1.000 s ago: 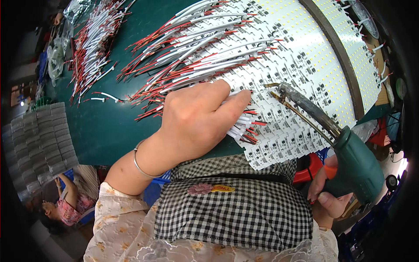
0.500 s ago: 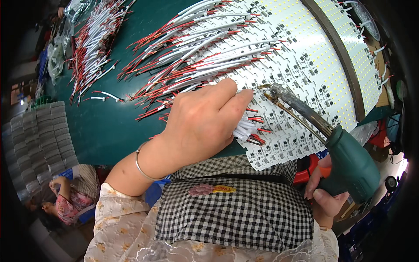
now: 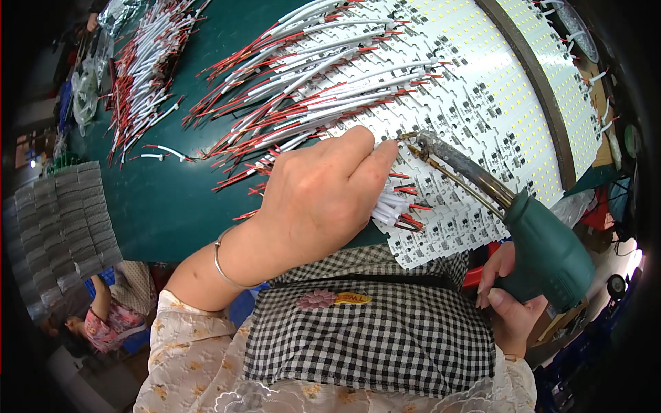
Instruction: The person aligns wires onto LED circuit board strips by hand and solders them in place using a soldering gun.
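My left hand [image 3: 320, 189] is closed over the white boards, gripping a bundle of white-sleeved wires [image 3: 394, 206]. Red and black ends stick out of the bundle below my fingers. In my right hand [image 3: 513, 296] is a green soldering gun [image 3: 551, 248], held by its handle. Its dark barrel slants up and left, and the tip [image 3: 407, 136] is just right of my left fingertips, over the boards. Whether the tip touches a board or a wire, I cannot tell. The sheet of LED circuit boards [image 3: 468, 131] carries rows of small yellow LEDs and dark parts.
Rows of red and white wires [image 3: 296, 89] lie across the boards' left side. A pile of similar wires [image 3: 148, 76] is farther left on the green table [image 3: 151, 213]. A dark curved bar [image 3: 533, 76] lies across the boards. Grey packed stacks [image 3: 65, 227] and another person [image 3: 113, 316] are at left.
The soldering gun has shifted slightly left and up, bringing its tip closer to my left fingertips. My left hand stays almost in place, still gripping the wires.
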`<state>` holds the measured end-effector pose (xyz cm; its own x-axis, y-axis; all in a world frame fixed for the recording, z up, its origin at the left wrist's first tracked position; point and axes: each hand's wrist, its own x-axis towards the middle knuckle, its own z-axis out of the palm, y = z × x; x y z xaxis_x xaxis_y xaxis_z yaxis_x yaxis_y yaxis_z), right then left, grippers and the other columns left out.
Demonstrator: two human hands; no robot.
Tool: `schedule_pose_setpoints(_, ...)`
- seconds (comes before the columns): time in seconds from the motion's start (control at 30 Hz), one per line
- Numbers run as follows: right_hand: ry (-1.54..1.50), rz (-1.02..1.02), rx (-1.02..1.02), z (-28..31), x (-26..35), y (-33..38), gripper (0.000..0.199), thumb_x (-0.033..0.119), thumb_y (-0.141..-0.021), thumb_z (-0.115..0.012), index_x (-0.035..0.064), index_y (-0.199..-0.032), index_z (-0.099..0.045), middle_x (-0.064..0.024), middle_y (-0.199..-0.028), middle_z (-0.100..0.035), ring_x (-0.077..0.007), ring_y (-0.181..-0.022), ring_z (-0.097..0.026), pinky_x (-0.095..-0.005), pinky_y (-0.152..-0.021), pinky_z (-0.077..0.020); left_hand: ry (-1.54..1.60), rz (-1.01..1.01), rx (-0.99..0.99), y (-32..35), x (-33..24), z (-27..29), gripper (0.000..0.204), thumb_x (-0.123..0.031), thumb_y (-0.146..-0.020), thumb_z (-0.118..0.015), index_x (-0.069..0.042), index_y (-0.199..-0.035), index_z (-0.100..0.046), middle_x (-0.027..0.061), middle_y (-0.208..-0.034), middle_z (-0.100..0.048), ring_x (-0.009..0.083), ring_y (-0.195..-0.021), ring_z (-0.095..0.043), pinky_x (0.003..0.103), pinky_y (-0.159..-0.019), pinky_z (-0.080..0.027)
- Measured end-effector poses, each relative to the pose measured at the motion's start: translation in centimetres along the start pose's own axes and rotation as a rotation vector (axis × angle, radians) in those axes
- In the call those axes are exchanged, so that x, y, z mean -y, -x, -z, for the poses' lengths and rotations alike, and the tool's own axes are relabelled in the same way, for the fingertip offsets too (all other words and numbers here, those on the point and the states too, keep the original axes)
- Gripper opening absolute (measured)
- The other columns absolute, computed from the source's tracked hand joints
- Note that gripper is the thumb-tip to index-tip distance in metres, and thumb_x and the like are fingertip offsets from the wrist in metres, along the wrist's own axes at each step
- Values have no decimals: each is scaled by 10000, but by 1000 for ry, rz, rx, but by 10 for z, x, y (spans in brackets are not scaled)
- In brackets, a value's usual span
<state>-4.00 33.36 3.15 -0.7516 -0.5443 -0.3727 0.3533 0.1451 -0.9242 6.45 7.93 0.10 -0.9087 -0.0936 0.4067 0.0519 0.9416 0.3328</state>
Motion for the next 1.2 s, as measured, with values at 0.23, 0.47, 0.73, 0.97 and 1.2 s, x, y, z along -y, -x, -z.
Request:
schedule_pose_setpoints(0.23,-56,111,48,13,2,-4,603,144,-671,-752,-91,-1124,-431,-121,-646,-534,-146,-440,-501,-244,-395,-453,-31,28,28,0,-2,1,284,-33,-697,-626,4,-979,-627,73,-772,-527,187,-556,-565,306,-439,-445)
schedule_pose_setpoints(0.47,-77,133,119,25,-3,-1,665,116,-687,-721,-124,-1209,-385,-119,-633,-537,-152,-423,-501,-257,-390,-468,-37,40,-4,-1,-3,-1,286,-3,-671,-612,-9,-957,-626,72,-758,-529,209,-569,-571,318,-455,-454)
schedule_pose_setpoints(0.73,-82,51,104,32,2,14,644,115,-680,-727,-120,-1187,-406,-119,-633,-540,-155,-439,-513,-256,-399,-468,159,28,-5,3,12,-7,332,-45,-635,-728,-40,-963,-680,68,-709,-578,194,-591,-575,293,-501,-452)
schedule_pose_setpoints(0.97,-67,-68,25,21,5,19,591,132,-673,-745,-102,-1130,-452,-122,-640,-546,-157,-437,-512,-241,-405,-455,159,-69,-27,3,17,-12,342,-28,-632,-653,-39,-974,-661,61,-712,-547,204,-577,-564,309,-466,-441)
schedule_pose_setpoints(1.2,28,-40,19,17,-3,19,522,163,-684,-783,-65,-1057,-498,-118,-693,-556,-167,-523,-548,-234,-425,-458,57,-90,-22,5,10,-9,377,-97,-641,-669,-22,-1010,-684,63,-702,-563,196,-553,-552,296,-464,-437)
